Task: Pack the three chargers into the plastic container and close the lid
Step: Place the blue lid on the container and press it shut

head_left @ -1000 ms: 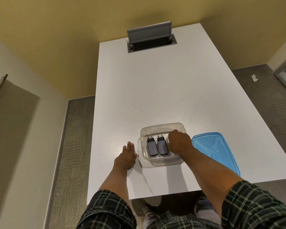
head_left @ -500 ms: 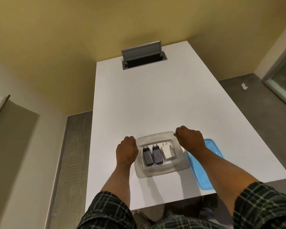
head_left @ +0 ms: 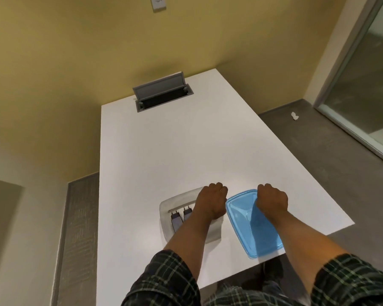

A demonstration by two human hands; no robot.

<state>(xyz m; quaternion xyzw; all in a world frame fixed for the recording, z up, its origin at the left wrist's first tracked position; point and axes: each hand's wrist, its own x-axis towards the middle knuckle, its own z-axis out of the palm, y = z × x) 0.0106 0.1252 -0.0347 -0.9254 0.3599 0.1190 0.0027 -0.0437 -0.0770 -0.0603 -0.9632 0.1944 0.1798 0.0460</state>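
Note:
The clear plastic container [head_left: 167,206] sits near the table's front edge. Two dark chargers [head_left: 175,220] [head_left: 187,213] lie side by side in its left part. My left hand [head_left: 211,202] hovers over the container's right part with its fingers curled, and it hides the white charger. Its thumb side touches the far left corner of the blue lid [head_left: 245,228], which lies flat on the table to the container's right. Whether this hand grips anything is hidden. My right hand [head_left: 272,200] is curled over the lid's far right corner.
The white table [head_left: 164,151] has an open grey cable hatch [head_left: 161,91] at its far end. The lid's near end reaches the front edge of the table. Grey floor lies to the right, with a scrap of paper [head_left: 294,115] and a glass door beyond.
My left hand crossed from the container's left side to its right side, covering the white charger. My right hand moved right, off the container and onto the lid's far corner. The view tilted up.

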